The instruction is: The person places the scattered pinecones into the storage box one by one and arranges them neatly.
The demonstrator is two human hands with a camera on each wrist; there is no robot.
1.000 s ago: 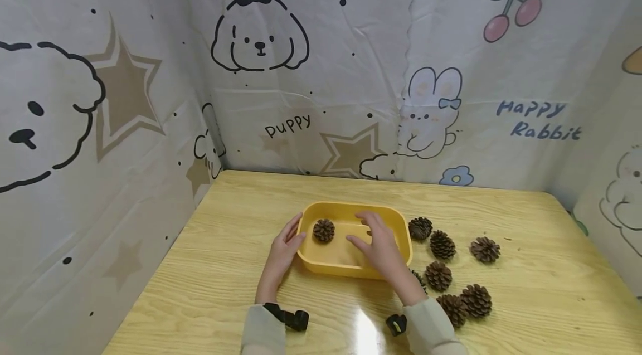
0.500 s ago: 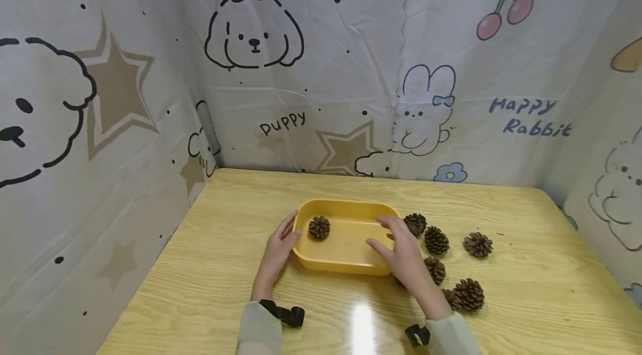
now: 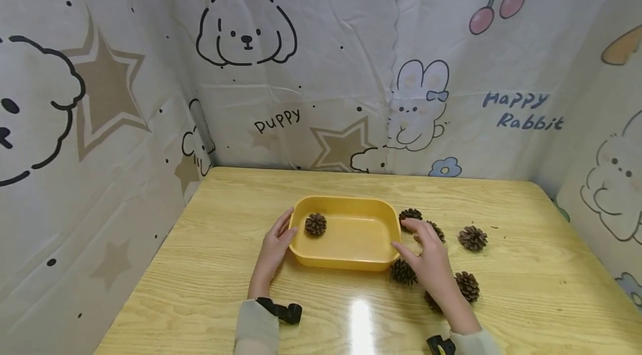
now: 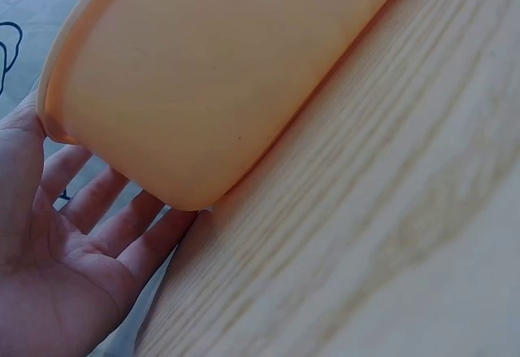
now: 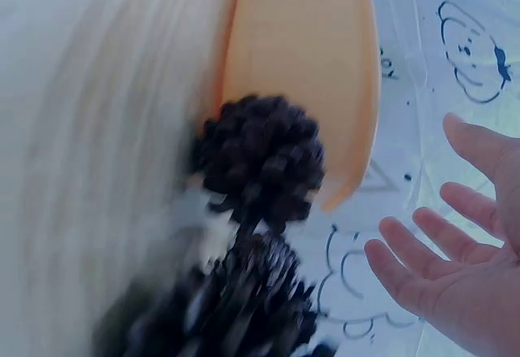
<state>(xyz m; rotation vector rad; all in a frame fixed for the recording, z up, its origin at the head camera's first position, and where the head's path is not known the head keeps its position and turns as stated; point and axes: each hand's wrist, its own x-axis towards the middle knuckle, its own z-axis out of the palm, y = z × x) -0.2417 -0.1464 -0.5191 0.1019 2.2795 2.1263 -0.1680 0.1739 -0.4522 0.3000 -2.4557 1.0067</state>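
My left hand (image 3: 273, 248) holds the left end of a yellow tray (image 3: 346, 264), thumb over the rim and fingers along the outer wall. In the left wrist view those fingers (image 4: 101, 198) pass behind the tray's end. One brown pine cone (image 3: 315, 224) sits inside the tray at the left. Just off the tray's right end, my right hand (image 3: 433, 263) hovers with thumb and fingers spread, nothing between them. Beneath and around it lie several pine cones, partly hidden by the hand. A dark pine cone (image 5: 262, 158) shows against the tray's wall in the right wrist view.
A lone pine cone (image 3: 473, 238) lies farther right on the wooden table (image 3: 541, 266). Another pine cone (image 3: 467, 286) rests right of my right wrist. A printed curtain (image 3: 331, 65) stands behind the table and along its sides.
My right hand has moved from over the inside of the tray rightward, past its right rim, to above the pine cones. The left hand has stayed at the tray's left end.
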